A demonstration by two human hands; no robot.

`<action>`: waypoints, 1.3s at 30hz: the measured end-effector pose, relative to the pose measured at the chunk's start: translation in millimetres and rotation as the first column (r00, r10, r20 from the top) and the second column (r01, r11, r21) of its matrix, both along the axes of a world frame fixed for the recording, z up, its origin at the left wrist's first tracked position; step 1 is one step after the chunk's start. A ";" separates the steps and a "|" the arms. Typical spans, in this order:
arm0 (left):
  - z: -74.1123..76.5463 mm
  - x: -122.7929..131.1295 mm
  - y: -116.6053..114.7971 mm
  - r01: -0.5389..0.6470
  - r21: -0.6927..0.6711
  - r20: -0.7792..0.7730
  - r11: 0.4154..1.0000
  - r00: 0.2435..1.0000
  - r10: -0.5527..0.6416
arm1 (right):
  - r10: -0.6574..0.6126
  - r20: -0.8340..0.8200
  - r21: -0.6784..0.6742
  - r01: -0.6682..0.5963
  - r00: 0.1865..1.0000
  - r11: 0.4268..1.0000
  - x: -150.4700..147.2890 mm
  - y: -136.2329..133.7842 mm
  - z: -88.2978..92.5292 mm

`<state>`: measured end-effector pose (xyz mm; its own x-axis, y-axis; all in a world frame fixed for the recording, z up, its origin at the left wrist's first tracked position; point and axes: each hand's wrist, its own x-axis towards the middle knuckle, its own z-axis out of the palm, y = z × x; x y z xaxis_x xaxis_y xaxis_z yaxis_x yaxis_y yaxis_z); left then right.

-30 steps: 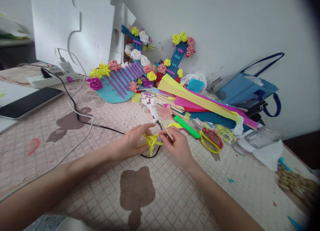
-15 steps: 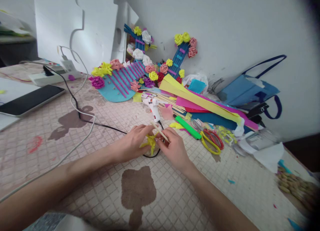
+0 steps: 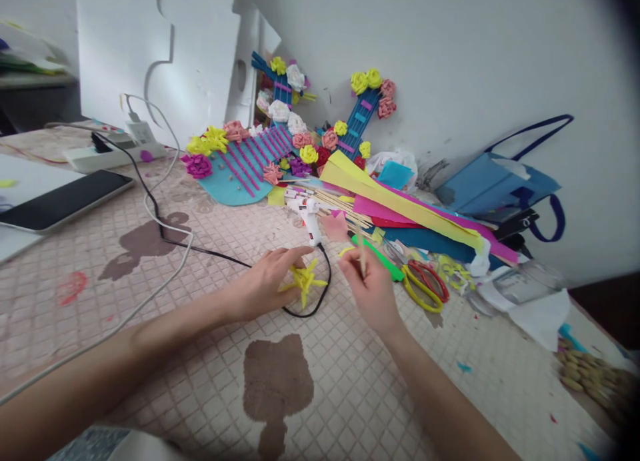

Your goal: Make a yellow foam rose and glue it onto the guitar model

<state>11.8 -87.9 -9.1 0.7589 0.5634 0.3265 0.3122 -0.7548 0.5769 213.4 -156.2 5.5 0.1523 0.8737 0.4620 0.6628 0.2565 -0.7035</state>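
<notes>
A yellow paper flower (image 3: 306, 281) with narrow pointed petals is held at its left side between the thumb and fingers of my left hand (image 3: 267, 281). To its right, apart from the flower, my right hand (image 3: 374, 291) is closed around a thin pale wooden stick (image 3: 361, 248), which points up and away from me. A bit of yellow paper (image 3: 345, 251) shows by the right fingertips; whether they touch it I cannot tell. Just beyond the hands lies a white glue gun (image 3: 311, 222), its black cord (image 3: 327, 294) looping around the flower's right side.
Green-handled cutter (image 3: 387, 260) and scissors (image 3: 423, 288) lie right of my right hand. Behind are coloured paper strips (image 3: 400, 198), wooden sticks and a blue guitar-shaped piece (image 3: 233, 181) with paper flowers. A phone (image 3: 65, 198), power strip (image 3: 107, 156) and white cable (image 3: 167, 271) are left.
My right hand, with the stick, has moved right and away from the yellow flower. The stick now stands more upright. My left hand stays on the flower, whose petals show more fully.
</notes>
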 end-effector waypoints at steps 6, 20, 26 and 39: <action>-5.4 -1.6 7.6 -0.045 -0.027 0.024 0.999 0.999 0.045 | -0.283 -0.151 0.112 0.301 0.947 0.947 45.8 4.4 3.2; 3.9 -0.7 5.5 -0.101 -0.112 0.106 0.989 0.988 0.113 | 0.088 0.077 -0.190 -0.072 0.993 0.979 -5.6 -0.4 -8.9; 2.0 -2.0 7.1 -0.112 -0.109 0.096 0.988 0.988 0.123 | 0.032 0.067 -0.212 -0.017 0.997 0.977 0.5 5.4 -16.3; 1.6 -4.2 13.2 -0.135 -0.093 0.065 0.986 0.988 0.141 | -0.427 -0.099 0.216 0.438 0.899 0.873 58.9 -1.8 12.6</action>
<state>7.6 -74.7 -7.5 0.6484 0.6904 0.3209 0.3661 -0.6523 0.6637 272.3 -157.9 18.1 0.5166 0.5876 0.6228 0.7125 0.1084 -0.6933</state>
